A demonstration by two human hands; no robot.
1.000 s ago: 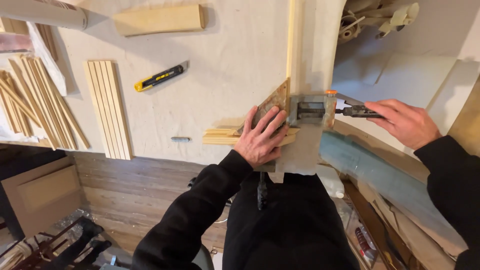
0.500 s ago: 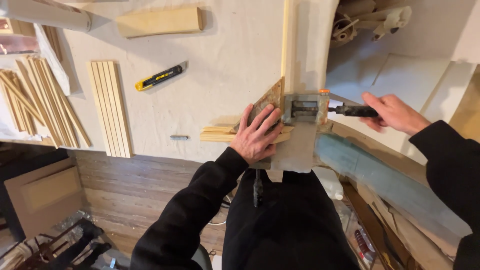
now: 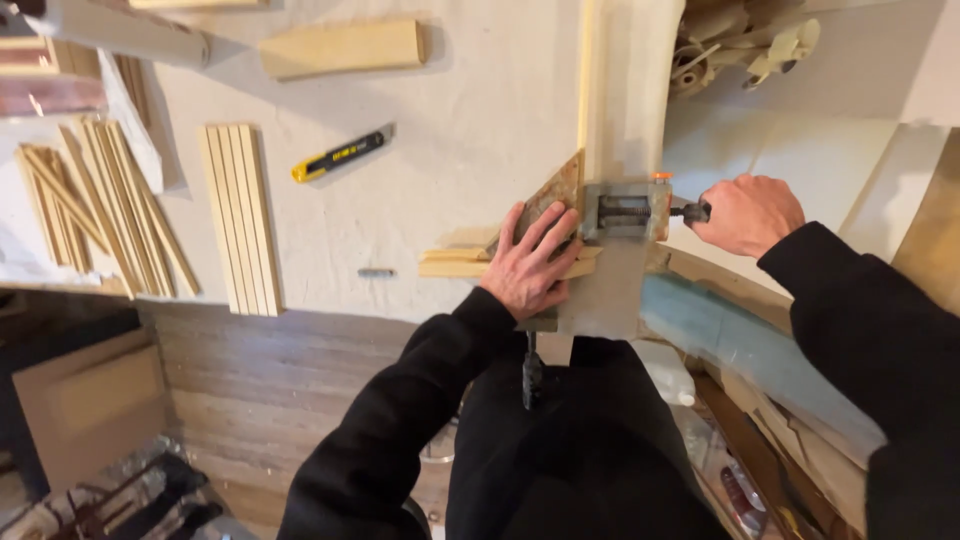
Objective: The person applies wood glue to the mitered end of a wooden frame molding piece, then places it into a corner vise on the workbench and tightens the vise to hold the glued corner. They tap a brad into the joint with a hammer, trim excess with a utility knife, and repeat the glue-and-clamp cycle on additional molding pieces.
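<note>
Far out beyond the left hand's little finger, a loose fan of thin square wooden sticks (image 3: 95,205) lies on the pale, slightly rough table covering (image 3: 470,130). Next to it, a row of flat pale slats (image 3: 240,215) lies side by side, edges touching, long and straight. Beyond the slats, toward the far side of the table, a rectangular block of light wood (image 3: 345,47) lies flat, and a yellow and black utility knife (image 3: 338,156) rests at a slant. A short grey metal pin (image 3: 377,272) lies near the table edge, just outboard of the little finger.

The left hand (image 3: 530,265) lies palm down, fingers spread and flat, pressing on a stack of short pale wood strips (image 3: 455,265). The fingertips reach onto a speckled brown triangular set square (image 3: 550,200) that leans against the vise. The hand grips nothing; it only bears down.

Immediately past the left fingertips sits a small grey metal vise (image 3: 625,212), boxy, with an exposed threaded screw. A long pale wooden board (image 3: 610,80) runs away from it, smooth and straight-edged. Below the hand a dark clamp handle (image 3: 532,375) hangs from the table edge.

The right hand (image 3: 748,212) is closed in a fist around the dark handle of the vise (image 3: 697,211), which protrudes just beyond the knuckles toward the vise body. Both sleeves are black fabric.
</note>
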